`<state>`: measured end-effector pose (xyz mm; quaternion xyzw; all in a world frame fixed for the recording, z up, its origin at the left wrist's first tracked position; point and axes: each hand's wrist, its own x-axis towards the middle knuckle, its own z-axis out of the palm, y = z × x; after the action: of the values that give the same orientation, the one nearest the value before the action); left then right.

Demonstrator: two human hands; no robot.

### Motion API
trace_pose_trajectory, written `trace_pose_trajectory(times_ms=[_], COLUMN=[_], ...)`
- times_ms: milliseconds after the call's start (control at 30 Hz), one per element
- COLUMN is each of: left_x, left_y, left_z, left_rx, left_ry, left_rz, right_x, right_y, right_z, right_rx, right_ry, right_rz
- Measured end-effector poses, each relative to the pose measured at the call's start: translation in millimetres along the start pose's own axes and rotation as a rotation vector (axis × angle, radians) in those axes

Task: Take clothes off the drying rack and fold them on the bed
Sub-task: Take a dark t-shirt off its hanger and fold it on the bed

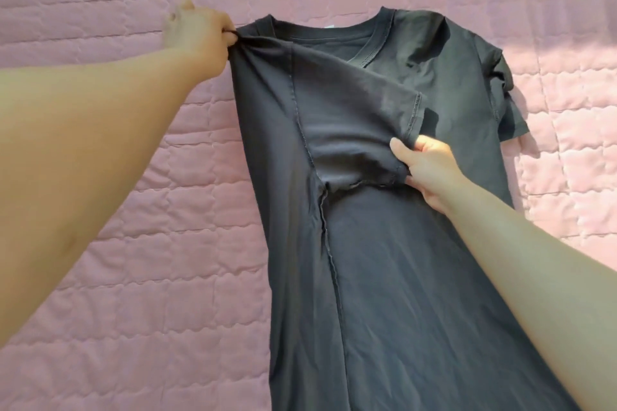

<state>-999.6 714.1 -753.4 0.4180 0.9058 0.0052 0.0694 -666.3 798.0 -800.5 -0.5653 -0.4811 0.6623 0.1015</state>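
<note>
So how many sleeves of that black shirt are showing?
2: a folded sleeve across the shirt, held by the right hand; the other sleeve bunched on the pink quilt.

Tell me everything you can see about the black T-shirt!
The T-shirt is black, short-sleeved and soft-looking like cotton, with a stitched round neckband. It lies spread on the pink quilt, neck away from the person. One side is folded over the middle, seams showing, its sleeve across the chest. The left hand pinches the folded shoulder; the right hand grips that sleeve's lower edge. The other sleeve lies crumpled.
</note>
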Motion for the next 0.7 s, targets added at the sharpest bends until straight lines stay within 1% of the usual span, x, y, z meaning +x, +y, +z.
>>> trace_pose_trajectory(times_ms=[67, 167, 200, 233, 267, 300, 333, 367, 400, 433, 467, 500, 533, 567, 633, 667, 700], left_x=[0, -8, -17, -30, -47, -67, -88, -108, -127, -140, -151, -159, -164, -167, -168, -168, -170], left_y=[7, 15, 20, 28, 37, 46, 53, 56, 55, 51, 45, 39, 35, 34, 37, 40, 43], left_z=[4, 12, 14, 16, 20, 25, 31, 40, 48, 56, 63, 70, 75, 79, 80, 80, 79], left_rx=[-0.038, -0.125, -0.161, -0.209, -0.273, -0.332, -0.373, -0.395, -0.386, -0.323, -0.211, -0.09, 0.004, 0.056, 0.099, 0.117, 0.131], left_ry=[0.035, 0.205, 0.284, 0.354, 0.387, 0.375, 0.318, 0.218, 0.077, -0.087, -0.236, -0.342, -0.397, -0.418, -0.419, -0.411, -0.4], left_rz=[-0.107, -0.185, -0.167, -0.105, -0.007, 0.12, 0.254, 0.358, 0.416, 0.442, 0.446, 0.444, 0.446, 0.447, 0.43, 0.417, 0.403], right_x=[2, 4, 4, 3, 3, 2, 2, 3, 3, 2, -1, -3, -4, -7, -16, -18, -23], right_y=[8, 10, 8, 6, 3, 1, 0, 0, 0, -2, -4, -6, -7, -8, -9, -6, -2], right_z=[3, 6, 7, 8, 8, 8, 8, 7, 5, 5, 4, 3, 0, -3, -7, -8, -10], right_rx=[-0.069, -0.058, -0.028, -0.005, 0.003, -0.001, -0.004, -0.002, -0.013, -0.023, -0.021, -0.007, 0.012, 0.03, -0.01, -0.081, -0.158], right_ry=[0.021, 0.045, 0.059, 0.077, 0.084, 0.076, 0.06, 0.037, 0.017, -0.001, -0.019, -0.051, -0.102, -0.165, -0.259, -0.259, -0.211], right_rz=[0.023, 0.04, 0.05, 0.056, 0.064, 0.08, 0.099, 0.115, 0.124, 0.138, 0.146, 0.149, 0.156, 0.166, 0.175, 0.16, 0.127])
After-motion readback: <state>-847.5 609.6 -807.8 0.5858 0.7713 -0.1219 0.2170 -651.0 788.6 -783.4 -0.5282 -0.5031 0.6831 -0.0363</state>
